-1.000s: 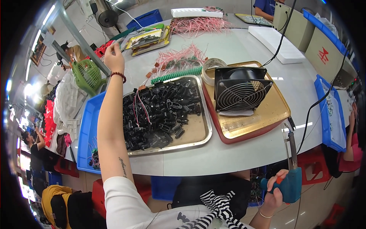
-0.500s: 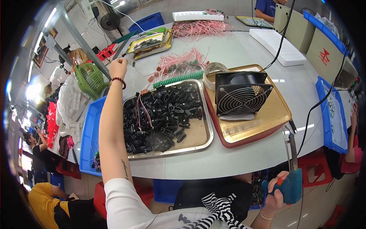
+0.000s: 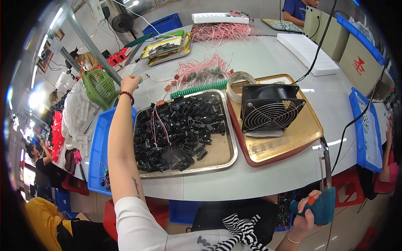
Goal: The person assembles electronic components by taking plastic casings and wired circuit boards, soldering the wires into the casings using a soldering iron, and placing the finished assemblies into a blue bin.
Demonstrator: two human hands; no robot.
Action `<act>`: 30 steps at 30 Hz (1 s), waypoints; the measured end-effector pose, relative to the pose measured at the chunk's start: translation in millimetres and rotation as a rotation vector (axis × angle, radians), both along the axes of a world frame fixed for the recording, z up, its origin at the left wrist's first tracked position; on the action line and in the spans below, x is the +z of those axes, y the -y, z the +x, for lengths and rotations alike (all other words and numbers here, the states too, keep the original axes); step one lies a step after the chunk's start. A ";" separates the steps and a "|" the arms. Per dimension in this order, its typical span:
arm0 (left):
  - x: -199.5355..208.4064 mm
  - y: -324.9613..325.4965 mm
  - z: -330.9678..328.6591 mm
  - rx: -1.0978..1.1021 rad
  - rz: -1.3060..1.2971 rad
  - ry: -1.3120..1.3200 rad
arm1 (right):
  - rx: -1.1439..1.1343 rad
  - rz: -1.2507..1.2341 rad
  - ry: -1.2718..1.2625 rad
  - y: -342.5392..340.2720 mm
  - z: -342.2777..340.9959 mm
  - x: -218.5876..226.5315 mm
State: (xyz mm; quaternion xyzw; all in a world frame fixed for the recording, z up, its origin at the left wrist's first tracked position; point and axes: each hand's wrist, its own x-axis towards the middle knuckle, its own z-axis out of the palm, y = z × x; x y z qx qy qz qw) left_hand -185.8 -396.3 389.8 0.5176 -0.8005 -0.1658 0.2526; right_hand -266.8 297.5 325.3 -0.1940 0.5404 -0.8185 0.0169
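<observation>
My left hand (image 3: 130, 83) reaches past the tray's far left corner. Its fingers pinch a small green circuit board (image 3: 141, 80) with thin wires trailing right toward a pile of pink-and-white wires (image 3: 201, 67). Below that arm, a metal tray (image 3: 217, 164) holds many small black plastic housings (image 3: 180, 129); one lead with red and white wires (image 3: 161, 121) lies on them. Low at the right, my right hand (image 3: 307, 213) is closed round a teal soldering gun (image 3: 324, 207) with an orange trigger, its metal tubes pointing up. No contact shows between its tip and the small board.
A black fan (image 3: 272, 108) and a tape roll (image 3: 240, 83) stand on a gold tray (image 3: 259, 154) right of the housings. A blue bin (image 3: 99, 146) sits at left, a green coiled cord (image 3: 199, 89) behind the tray. A black cable (image 3: 347, 125) hangs at right.
My left hand has come slightly nearer, and the green board now shows at its fingertips. My right hand keeps its hold on the soldering gun, slightly lower. The whole view has shifted a little.
</observation>
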 end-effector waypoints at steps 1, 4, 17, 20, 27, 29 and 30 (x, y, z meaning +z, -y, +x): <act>-1.1 2.5 1.7 0.003 -0.010 0.005 | -0.003 0.001 0.000 0.9 -0.3 0.4; -6.6 12.3 10.7 0.015 0.025 0.029 | -0.012 0.008 0.001 4.4 0.2 1.8; -29.4 -11.2 -16.9 -0.113 0.429 0.538 | -0.097 0.038 -0.002 2.2 3.5 6.9; -47.8 11.4 -12.6 -0.121 0.588 0.500 | -0.126 0.032 0.003 2.9 5.7 8.4; -19.1 32.6 -2.0 0.070 -0.222 -0.864 | -0.129 0.034 -0.027 -1.8 0.0 7.1; 23.2 -15.8 -17.4 -0.094 -0.221 -1.131 | -0.144 0.049 -0.036 -3.8 -1.9 7.7; 44.8 -42.5 -16.3 -0.173 -0.242 -1.170 | -0.137 0.042 -0.043 -4.3 -3.3 7.5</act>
